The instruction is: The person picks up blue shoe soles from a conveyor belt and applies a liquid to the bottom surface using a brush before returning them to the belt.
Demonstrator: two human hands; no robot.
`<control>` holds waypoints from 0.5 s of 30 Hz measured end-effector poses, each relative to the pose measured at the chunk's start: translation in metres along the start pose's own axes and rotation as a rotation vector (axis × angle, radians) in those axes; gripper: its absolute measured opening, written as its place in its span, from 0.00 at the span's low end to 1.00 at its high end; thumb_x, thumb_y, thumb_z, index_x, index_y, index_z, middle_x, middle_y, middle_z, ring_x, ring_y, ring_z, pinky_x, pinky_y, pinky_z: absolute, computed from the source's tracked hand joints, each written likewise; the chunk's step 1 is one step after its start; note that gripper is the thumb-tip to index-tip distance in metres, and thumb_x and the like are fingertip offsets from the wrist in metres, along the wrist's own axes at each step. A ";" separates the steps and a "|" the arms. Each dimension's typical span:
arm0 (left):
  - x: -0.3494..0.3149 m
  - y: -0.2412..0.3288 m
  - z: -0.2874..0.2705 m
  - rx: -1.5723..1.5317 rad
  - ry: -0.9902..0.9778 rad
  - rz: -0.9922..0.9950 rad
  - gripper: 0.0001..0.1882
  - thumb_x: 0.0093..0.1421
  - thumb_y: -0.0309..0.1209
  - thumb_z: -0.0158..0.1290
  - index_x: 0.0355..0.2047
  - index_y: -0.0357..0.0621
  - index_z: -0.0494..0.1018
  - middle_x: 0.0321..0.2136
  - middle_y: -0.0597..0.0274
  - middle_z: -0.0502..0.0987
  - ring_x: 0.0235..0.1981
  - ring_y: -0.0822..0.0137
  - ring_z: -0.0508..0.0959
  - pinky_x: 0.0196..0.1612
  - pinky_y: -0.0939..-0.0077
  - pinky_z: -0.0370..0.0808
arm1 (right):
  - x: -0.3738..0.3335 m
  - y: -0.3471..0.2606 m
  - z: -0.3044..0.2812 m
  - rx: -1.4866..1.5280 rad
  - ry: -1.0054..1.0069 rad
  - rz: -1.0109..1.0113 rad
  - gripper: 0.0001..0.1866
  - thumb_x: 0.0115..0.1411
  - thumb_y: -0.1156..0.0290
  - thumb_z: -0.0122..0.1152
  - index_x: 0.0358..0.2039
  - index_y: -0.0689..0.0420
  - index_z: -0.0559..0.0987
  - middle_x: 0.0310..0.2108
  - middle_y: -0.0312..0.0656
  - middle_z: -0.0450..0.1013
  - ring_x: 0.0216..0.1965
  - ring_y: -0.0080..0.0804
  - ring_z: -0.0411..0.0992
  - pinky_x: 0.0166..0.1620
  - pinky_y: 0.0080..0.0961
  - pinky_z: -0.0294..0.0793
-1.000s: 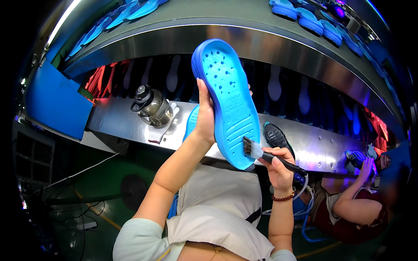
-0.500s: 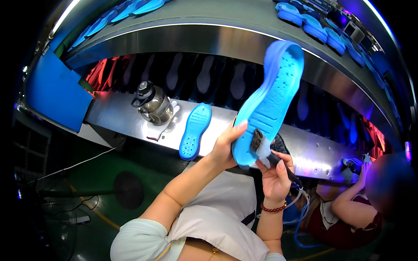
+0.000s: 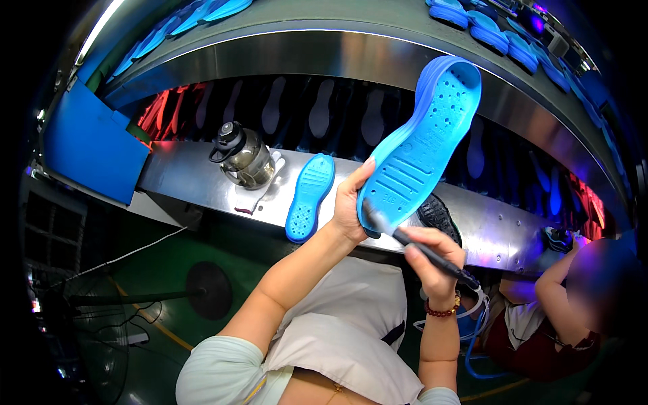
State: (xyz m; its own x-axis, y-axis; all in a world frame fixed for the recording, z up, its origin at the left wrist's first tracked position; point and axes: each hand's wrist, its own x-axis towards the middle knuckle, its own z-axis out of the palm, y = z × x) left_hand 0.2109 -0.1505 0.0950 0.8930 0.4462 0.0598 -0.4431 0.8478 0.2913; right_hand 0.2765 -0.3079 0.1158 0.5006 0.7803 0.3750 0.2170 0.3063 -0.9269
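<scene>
A large blue shoe sole (image 3: pixel 412 162) is held up by my left hand (image 3: pixel 349 209), its thumb on the near left rim and its cupped inner face toward me. The far end of the sole is raised toward the upper right. Between the fingers of my right hand (image 3: pixel 437 260) sits a brush (image 3: pixel 432 251) with a black handle, a thin hose running from its rear end. Its blurred bristles rest at the near end of the sole's inside. Flat on the metal ledge to the left lies a second blue sole (image 3: pixel 312 196). Behind the held sole, a dark shoe sole (image 3: pixel 437 219) is partly hidden.
A dark drinking jug (image 3: pixel 246 158) stands on a white glove (image 3: pixel 260 192) on the ledge (image 3: pixel 182 179). Above, a conveyor belt (image 3: pixel 337 20) carries several blue soles (image 3: pixel 489 32). Blue hoses (image 3: pixel 472 351) hang at right, beside a seated person (image 3: pixel 553 304). A black round base (image 3: pixel 209 290) stands on the floor.
The sole has shifted slightly right and turned a little. My right hand with the brush has moved right, and the bristles now lie nearer the sole's left edge.
</scene>
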 end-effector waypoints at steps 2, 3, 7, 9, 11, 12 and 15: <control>0.000 0.003 0.000 -0.019 0.004 -0.025 0.24 0.59 0.42 0.40 0.48 0.35 0.64 0.42 0.50 0.72 0.42 0.59 0.74 0.48 0.63 0.69 | 0.005 -0.005 -0.006 -0.058 -0.185 -0.084 0.10 0.46 0.85 0.57 0.32 0.67 0.75 0.35 0.51 0.73 0.38 0.34 0.73 0.43 0.23 0.70; -0.001 0.004 0.001 -0.030 0.011 -0.039 0.23 0.59 0.42 0.41 0.47 0.36 0.64 0.42 0.50 0.72 0.42 0.59 0.74 0.48 0.63 0.70 | 0.007 -0.009 -0.013 0.024 -0.152 -0.062 0.10 0.45 0.84 0.57 0.31 0.67 0.75 0.34 0.51 0.74 0.37 0.36 0.73 0.43 0.24 0.70; 0.002 0.011 0.008 0.025 -0.049 -0.037 0.22 0.59 0.40 0.41 0.47 0.36 0.65 0.42 0.50 0.72 0.41 0.60 0.74 0.47 0.65 0.71 | 0.023 -0.011 -0.022 -0.240 -0.218 -0.141 0.10 0.43 0.83 0.59 0.30 0.65 0.76 0.31 0.49 0.74 0.35 0.36 0.74 0.41 0.26 0.72; 0.000 0.014 0.004 0.005 -0.074 -0.082 0.21 0.59 0.39 0.40 0.47 0.36 0.65 0.42 0.50 0.72 0.41 0.60 0.75 0.47 0.65 0.71 | 0.025 -0.014 -0.021 -0.247 -0.344 -0.205 0.10 0.42 0.83 0.60 0.30 0.65 0.76 0.32 0.49 0.74 0.35 0.35 0.74 0.40 0.25 0.72; -0.003 0.016 0.011 0.018 -0.047 -0.113 0.21 0.59 0.39 0.40 0.46 0.36 0.65 0.42 0.50 0.72 0.40 0.60 0.75 0.46 0.65 0.71 | 0.023 -0.013 -0.024 -0.121 -0.219 -0.099 0.10 0.44 0.81 0.60 0.30 0.65 0.76 0.31 0.49 0.74 0.34 0.36 0.74 0.40 0.25 0.72; -0.001 0.017 0.015 0.063 -0.062 -0.110 0.21 0.59 0.40 0.40 0.46 0.35 0.66 0.42 0.50 0.72 0.41 0.60 0.75 0.46 0.65 0.71 | 0.021 -0.009 -0.022 -0.132 -0.233 -0.087 0.10 0.44 0.80 0.61 0.30 0.65 0.76 0.32 0.49 0.74 0.34 0.36 0.74 0.40 0.25 0.72; 0.002 0.023 0.003 -0.018 -0.096 -0.207 0.21 0.60 0.40 0.40 0.45 0.35 0.66 0.42 0.51 0.72 0.40 0.60 0.75 0.46 0.65 0.71 | 0.014 -0.018 -0.010 -0.234 -0.431 -0.134 0.10 0.44 0.79 0.62 0.30 0.63 0.76 0.32 0.47 0.74 0.35 0.36 0.74 0.39 0.25 0.73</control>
State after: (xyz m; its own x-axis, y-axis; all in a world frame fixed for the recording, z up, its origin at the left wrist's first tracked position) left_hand 0.2030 -0.1311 0.1046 0.9681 0.2335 0.0911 -0.2501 0.9237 0.2902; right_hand 0.2879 -0.3082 0.1376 0.0745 0.9117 0.4040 0.4623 0.3274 -0.8241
